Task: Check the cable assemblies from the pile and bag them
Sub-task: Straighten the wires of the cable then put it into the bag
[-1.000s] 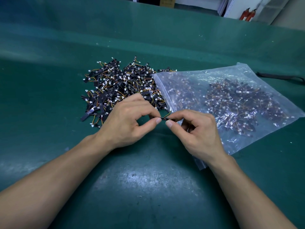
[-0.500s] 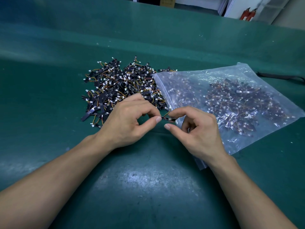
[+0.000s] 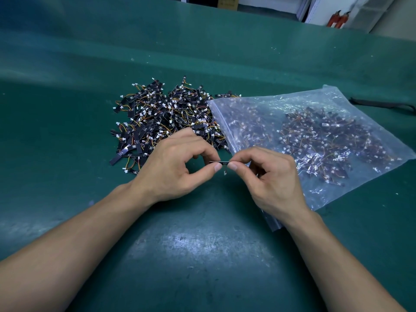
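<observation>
Between left hand (image 3: 177, 167) and right hand (image 3: 267, 176) — one cable assembly (image 3: 221, 163), pinched at both ends, above green mat (image 3: 202, 255)

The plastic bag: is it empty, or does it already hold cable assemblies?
Partly full. Through the clear plastic bag many dark cable assemblies with white connectors show, heaped mostly in its right half.

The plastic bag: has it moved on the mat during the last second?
No. The plastic bag keeps its place: its upper left corner still overlaps the same right edge of the pile on the green mat.
</observation>
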Demonstrator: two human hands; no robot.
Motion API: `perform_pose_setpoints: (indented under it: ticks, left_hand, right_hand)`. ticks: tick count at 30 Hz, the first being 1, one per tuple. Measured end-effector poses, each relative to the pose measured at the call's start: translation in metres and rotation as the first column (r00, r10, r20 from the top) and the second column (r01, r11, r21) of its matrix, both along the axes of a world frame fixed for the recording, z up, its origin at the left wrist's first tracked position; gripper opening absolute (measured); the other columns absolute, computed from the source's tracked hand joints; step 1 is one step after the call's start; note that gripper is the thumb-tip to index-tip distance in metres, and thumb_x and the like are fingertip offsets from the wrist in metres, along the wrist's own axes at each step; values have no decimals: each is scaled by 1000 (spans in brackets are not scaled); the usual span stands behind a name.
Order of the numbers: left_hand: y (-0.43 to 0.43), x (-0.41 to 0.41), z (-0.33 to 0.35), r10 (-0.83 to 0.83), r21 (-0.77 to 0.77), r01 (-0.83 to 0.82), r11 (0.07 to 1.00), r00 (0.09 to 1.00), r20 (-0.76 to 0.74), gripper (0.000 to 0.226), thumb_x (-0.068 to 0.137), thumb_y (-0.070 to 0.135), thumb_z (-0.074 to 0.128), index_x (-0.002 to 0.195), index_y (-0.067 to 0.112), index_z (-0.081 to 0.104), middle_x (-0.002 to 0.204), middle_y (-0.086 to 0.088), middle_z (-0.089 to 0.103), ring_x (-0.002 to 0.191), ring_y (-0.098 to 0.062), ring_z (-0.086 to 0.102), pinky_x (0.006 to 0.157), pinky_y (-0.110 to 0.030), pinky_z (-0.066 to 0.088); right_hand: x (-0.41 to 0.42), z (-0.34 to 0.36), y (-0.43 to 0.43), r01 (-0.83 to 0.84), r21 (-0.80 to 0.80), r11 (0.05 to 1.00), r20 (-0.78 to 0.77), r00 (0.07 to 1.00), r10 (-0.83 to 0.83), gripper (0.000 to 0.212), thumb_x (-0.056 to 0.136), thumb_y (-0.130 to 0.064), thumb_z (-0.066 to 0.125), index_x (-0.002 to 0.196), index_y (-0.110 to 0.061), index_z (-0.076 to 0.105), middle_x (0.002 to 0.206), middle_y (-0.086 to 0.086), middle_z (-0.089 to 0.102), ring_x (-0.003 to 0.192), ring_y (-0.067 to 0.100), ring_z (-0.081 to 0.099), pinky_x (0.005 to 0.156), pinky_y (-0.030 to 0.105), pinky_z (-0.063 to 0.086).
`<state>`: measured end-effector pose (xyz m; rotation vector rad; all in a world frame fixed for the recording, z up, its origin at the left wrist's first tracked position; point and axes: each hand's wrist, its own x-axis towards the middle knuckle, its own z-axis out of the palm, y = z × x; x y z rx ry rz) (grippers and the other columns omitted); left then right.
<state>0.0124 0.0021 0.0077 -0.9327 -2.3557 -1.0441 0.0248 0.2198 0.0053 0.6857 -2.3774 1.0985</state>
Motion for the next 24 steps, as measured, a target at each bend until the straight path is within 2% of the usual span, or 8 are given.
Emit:
perform_pose_setpoints:
  ticks: [7, 10, 14, 24]
  left_hand:
    - [0, -2, -1, 10, 0, -10, 1000, 999, -52, 11, 91, 17, 73, 83, 9, 73, 76, 4, 66, 74, -18, 54, 70, -31, 47]
    - [-1, -1, -1, 7, -1, -7, 1000, 1000, -30, 11, 90, 18, 72, 83, 10, 73, 77, 4, 67, 75, -19, 54, 70, -32, 47]
    - [-1, -1, -1, -5, -3, 5, 1000, 1000, -19, 10, 88, 19, 74, 87, 10, 74, 80, 5, 68, 76, -18, 55, 72, -29, 47]
    - [-1, -2, -1, 1, -6, -2, 1000, 999, -45, 8, 89, 16, 74, 84, 10, 73, 75, 4, 67, 74, -20, 54, 69, -34, 47]
  right_hand:
    - [1, 0, -1, 15, -31, 999, 32, 999, -14, 7, 83, -21, 81, 88, -19, 76, 71, -36, 57, 50, 4, 48, 58, 5, 33]
    - [1, 1, -1, -16, -18, 1000, 22, 1000, 16, 6, 85, -18, 80, 82, -17, 75, 70, -31, 56, 53, 8, 49, 57, 7, 34]
    - [0, 2, -1, -31, -21, 999, 11, 999, 32, 7, 86, -15, 79, 81, -13, 75, 76, -26, 59, 54, 5, 50, 59, 7, 35]
    - [1, 1, -2, -15, -36, 999, 45, 999, 17, 5, 85, -18, 80, 82, -19, 75, 70, -32, 57, 50, 12, 50, 56, 7, 33]
